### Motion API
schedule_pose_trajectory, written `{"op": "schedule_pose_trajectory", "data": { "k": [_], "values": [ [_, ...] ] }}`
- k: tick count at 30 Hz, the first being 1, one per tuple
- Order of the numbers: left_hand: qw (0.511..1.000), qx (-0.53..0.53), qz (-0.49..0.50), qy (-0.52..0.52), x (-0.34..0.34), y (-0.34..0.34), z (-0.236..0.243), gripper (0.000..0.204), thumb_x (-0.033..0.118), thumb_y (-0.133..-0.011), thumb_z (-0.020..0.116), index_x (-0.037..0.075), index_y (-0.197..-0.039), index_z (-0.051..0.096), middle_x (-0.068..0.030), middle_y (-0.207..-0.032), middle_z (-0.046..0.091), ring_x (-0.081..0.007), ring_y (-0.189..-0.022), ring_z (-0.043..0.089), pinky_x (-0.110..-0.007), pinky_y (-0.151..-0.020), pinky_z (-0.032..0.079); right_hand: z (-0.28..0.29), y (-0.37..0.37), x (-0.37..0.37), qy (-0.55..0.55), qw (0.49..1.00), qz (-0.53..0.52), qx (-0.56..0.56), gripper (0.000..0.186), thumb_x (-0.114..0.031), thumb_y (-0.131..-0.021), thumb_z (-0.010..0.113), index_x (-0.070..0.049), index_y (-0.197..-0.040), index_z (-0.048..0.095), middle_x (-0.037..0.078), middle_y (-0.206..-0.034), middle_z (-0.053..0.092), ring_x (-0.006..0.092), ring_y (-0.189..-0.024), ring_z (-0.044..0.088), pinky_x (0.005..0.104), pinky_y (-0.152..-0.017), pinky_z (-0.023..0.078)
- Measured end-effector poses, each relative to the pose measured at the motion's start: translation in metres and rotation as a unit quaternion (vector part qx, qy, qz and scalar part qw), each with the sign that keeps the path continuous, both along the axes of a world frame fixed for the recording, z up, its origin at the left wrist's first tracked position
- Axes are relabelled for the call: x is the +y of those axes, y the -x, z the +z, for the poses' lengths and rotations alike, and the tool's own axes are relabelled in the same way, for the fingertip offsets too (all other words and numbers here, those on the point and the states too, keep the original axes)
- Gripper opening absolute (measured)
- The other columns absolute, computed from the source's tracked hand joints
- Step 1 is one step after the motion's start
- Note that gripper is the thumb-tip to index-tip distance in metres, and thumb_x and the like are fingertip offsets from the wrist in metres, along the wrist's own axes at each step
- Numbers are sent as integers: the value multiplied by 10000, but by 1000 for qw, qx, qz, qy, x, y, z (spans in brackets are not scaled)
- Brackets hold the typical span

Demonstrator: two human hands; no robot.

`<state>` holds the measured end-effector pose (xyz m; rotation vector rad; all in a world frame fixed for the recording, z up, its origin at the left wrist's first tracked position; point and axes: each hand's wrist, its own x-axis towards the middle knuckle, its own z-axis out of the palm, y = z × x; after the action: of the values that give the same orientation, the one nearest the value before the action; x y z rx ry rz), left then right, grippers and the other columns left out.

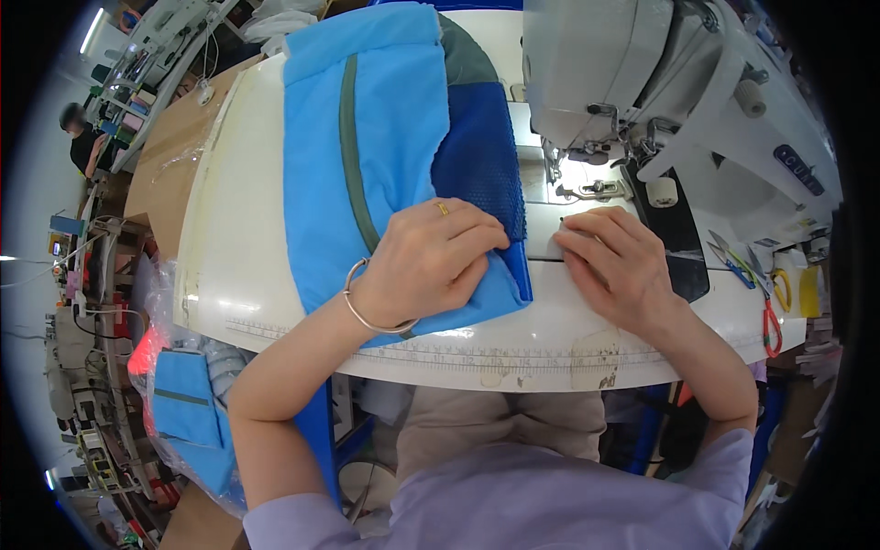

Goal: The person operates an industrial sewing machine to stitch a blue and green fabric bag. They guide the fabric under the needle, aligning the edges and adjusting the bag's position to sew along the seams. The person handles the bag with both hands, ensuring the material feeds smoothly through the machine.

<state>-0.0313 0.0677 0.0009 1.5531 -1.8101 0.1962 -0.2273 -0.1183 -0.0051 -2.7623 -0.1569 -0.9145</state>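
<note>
A light blue fabric piece [316,137] with a grey-green stripe and a dark blue mesh panel [472,151] lies on the white table, left of the sewing machine [596,73]. My left hand [426,252], with a ring and a bracelet, rests on it. Its fingers are closed on the fabric's right edge, at the lower end of the mesh. My right hand [614,261] is on the machine bed, just below the presser foot [596,190] and apart from the fabric. Those fingers are bent together in a pinch; whatever is between the fingertips is too small to make out.
Scissors [770,321] and snips [731,261] lie at the table's right. A ruler strip [458,357] runs along the front edge. At the lower left, a plastic bag holds more blue pieces [188,403]. Another person [84,142] is far off to the left.
</note>
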Motion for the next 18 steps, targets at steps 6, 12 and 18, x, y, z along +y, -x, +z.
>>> {"op": "schedule_pose_trajectory", "data": {
  "k": [6, 12, 18],
  "values": [
    [1000, -12, 12, 6, 3, -1, -1, 129, -81, -717, 664, 34, -776, 658, -90, -888, 741, -259, -743, 699, -347, -642, 548, 0, 1, 0, -3, 1000, -2, 4, 238, -27, -776, 779, -39, -1008, 730, 80, -1041, 697, 263, -920, 682, 370, -784, 582],
    [1000, -5, -4, 26, 8, -3, -2, 112, -72, -733, 652, 35, -751, 624, -90, -894, 740, -269, -762, 697, -366, -661, 549, -4, 1, -1, 30, 999, 3, -24, 225, -41, -782, 773, -42, -1000, 718, 83, -1046, 702, 261, -922, 687, 370, -779, 580],
    [999, -19, 5, -30, 75, 10, 7, 108, -69, -749, 624, 37, -771, 627, -112, -973, 748, -278, -808, 695, -385, -712, 553, -7, 28, 33, 116, 991, 11, -72, 240, -47, -797, 756, -31, -1031, 704, 100, -1050, 706, 284, -950, 690, 401, -806, 579]
  ]
}}
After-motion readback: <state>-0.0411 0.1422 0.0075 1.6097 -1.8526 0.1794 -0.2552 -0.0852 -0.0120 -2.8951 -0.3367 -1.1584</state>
